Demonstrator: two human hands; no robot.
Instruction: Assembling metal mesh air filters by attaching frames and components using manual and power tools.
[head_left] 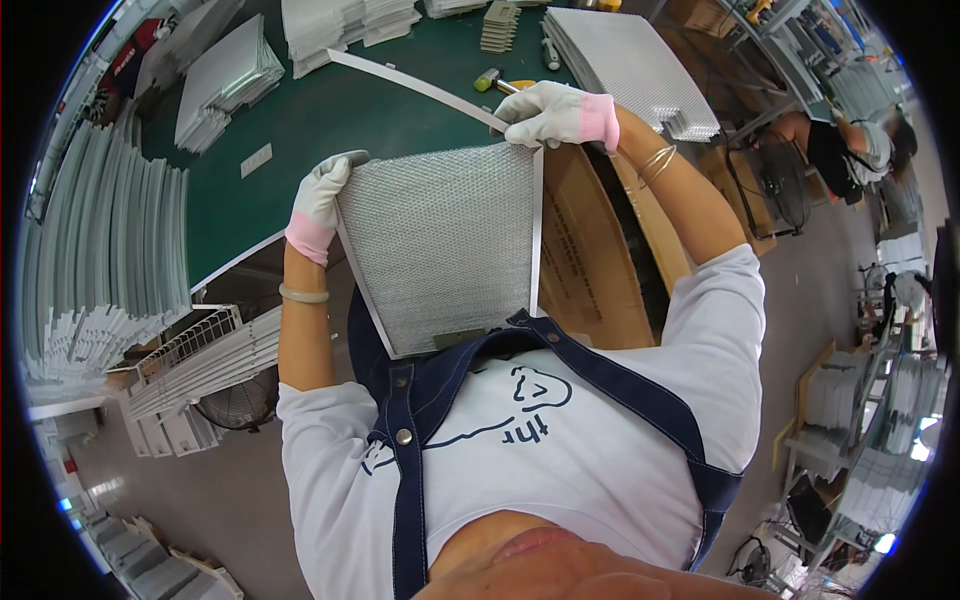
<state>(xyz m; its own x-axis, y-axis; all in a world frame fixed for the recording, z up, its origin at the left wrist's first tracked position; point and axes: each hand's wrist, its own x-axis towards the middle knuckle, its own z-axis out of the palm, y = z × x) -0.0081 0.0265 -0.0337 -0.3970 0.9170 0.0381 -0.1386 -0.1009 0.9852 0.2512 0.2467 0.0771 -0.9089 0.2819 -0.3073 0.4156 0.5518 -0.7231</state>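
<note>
A silvery mesh filter panel (440,240) stands tilted against my body at the table's near edge. Thin metal frame runs along its left, right and lower sides, while the mesh shows bare along the top. From its top right corner a narrow metal strip (420,88) slants out to the upper left over the table. My left hand (322,205), in a white glove with a pink cuff, grips the panel's upper left corner. Gloved the same way, my right hand (560,115) pinches the upper right corner where the strip meets the frame.
A green-topped table (225,215) lies ahead, with stacked mesh sheets (630,60) at right and a dense row of metal strips or panels (105,230) at left. Beyond my right hand lies a screwdriver (488,79). An open cardboard box (590,250) sits beside the filter; a person (850,155) is far right.
</note>
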